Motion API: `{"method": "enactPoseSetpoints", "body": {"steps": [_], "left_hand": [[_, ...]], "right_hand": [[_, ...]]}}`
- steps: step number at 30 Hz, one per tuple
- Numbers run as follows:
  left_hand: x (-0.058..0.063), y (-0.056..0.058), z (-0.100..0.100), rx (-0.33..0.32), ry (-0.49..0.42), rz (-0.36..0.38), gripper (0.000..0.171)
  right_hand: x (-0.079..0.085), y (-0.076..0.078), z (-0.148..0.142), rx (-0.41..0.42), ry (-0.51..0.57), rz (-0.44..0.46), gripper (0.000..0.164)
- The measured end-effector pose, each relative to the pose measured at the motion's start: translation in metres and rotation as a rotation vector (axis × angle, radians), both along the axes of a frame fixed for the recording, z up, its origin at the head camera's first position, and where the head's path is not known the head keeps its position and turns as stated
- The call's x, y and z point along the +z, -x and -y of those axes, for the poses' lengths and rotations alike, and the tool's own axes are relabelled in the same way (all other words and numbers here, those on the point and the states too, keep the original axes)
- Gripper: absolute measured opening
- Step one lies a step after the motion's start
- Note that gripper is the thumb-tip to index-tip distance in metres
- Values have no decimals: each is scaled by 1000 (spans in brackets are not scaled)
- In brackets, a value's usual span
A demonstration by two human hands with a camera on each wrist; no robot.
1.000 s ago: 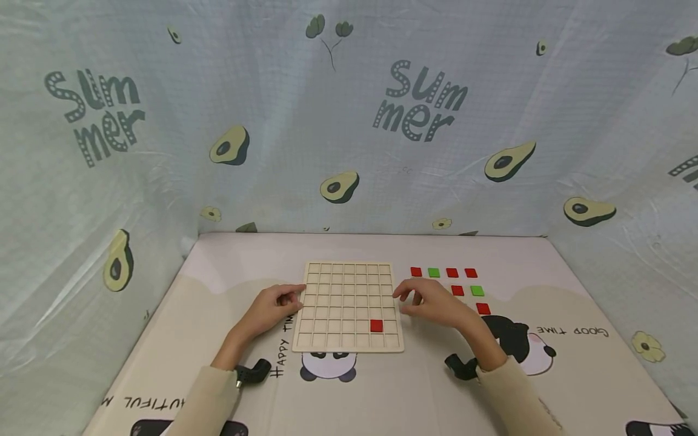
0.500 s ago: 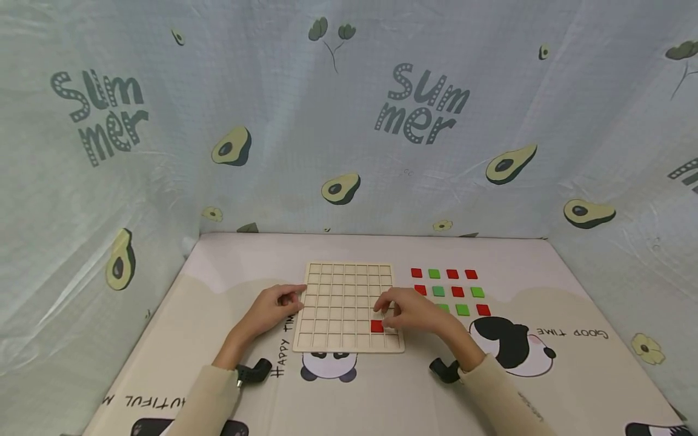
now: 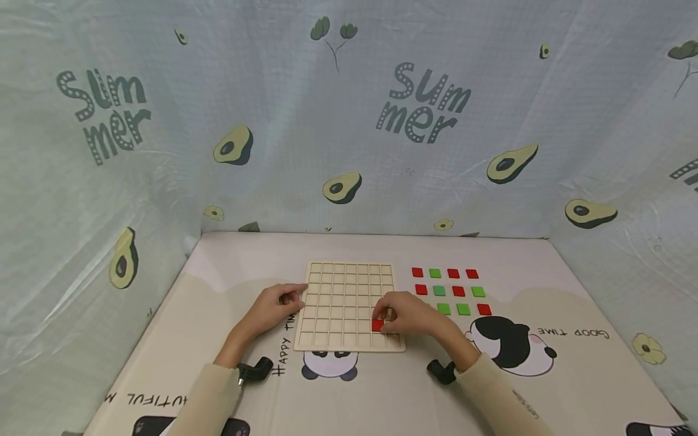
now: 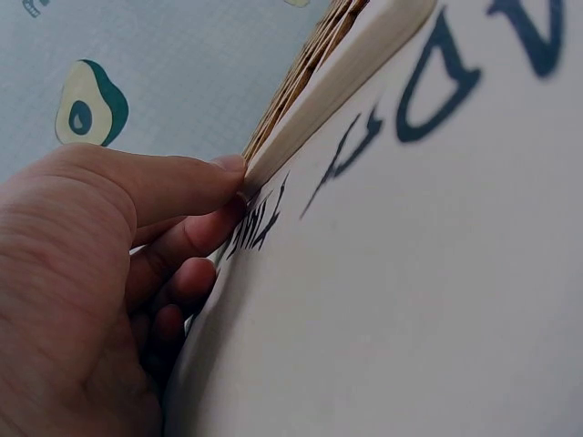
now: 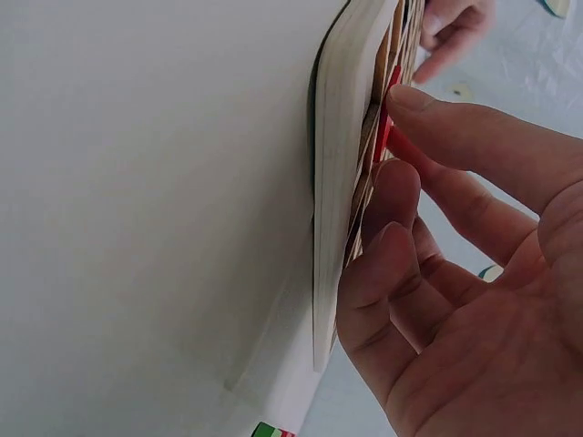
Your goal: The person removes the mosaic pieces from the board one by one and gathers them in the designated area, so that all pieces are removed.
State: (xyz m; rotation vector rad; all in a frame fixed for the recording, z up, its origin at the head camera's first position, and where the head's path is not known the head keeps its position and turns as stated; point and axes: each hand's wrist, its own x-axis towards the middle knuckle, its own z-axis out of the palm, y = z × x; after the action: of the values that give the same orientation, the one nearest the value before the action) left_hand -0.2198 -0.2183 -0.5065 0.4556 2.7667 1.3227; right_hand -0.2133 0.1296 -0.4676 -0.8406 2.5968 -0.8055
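Note:
A pale wooden grid board (image 3: 329, 312) lies on the table in the head view, with one red square tile (image 3: 377, 326) in its lower right part. My right hand (image 3: 406, 313) is over the board's right side, thumb and index finger pinching that tile. In the right wrist view, the thumb is at the edge of the red tile (image 5: 384, 135), and the other fingers curl beside the board. My left hand (image 3: 275, 306) touches the board's left edge with thumb and index finger spread apart. The left wrist view shows the left hand (image 4: 109, 237) with fingertips right at the board's corner.
Right of the board, several loose tiles lie in rows, among them a red tile (image 3: 471, 274), a green tile (image 3: 478, 292) and a teal tile (image 3: 439, 290). My right hand partly hides the front row. A printed cloth wall (image 3: 272, 200) stands behind the table.
My right hand has moved left from beside the board onto the red tile in it, uncovering more loose tiles. The left hand stays at the board's left edge.

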Motion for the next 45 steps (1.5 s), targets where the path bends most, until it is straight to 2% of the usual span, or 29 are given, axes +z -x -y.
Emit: {"method": "enactPoseSetpoints", "body": {"steps": [10, 28, 41, 45], "left_hand": [[4, -2, -1, -12, -5, -11, 45], [3, -1, -1, -18, 3, -20, 45], [3, -1, -1, -17, -3, -16, 45], [3, -1, -2, -19, -6, -13, 45]], "right_hand": [[0, 0, 2, 6, 1, 9, 15], [1, -3, 4, 18, 21, 25, 21], [0, -4, -3, 25, 85, 1, 16], [1, -5, -6, -6, 105, 4, 18]]}}
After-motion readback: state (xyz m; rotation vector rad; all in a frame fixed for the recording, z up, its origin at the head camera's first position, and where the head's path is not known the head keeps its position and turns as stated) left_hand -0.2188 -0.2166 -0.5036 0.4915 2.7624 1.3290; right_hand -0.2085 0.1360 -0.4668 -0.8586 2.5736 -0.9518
